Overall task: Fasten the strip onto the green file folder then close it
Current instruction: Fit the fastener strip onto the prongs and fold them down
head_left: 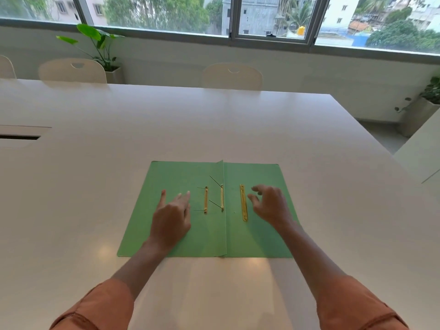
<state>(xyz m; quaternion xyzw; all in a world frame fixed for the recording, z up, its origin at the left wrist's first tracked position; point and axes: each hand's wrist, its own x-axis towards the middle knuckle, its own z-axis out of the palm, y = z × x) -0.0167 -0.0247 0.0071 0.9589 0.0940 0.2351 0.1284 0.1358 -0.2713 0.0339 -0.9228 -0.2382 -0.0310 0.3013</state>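
A green file folder point(209, 234) lies open and flat on the white table point(214, 129). A long gold strip point(243, 202) lies loose on its right leaf. Near the spine sits a gold fastener bar point(222, 197) with two thin prongs sticking up to the left. A shorter gold bar point(205, 200) lies on the left leaf. My left hand point(172, 216) rests flat on the left leaf, fingers spread. My right hand point(269, 204) hovers just right of the long strip, fingers curled and apart, holding nothing.
White chairs point(232, 76) stand along the table's far edge, with potted plants point(102, 48) by the window wall. A cable slot point(20, 137) is set into the table at the left. Another white surface point(419, 158) stands at the right.
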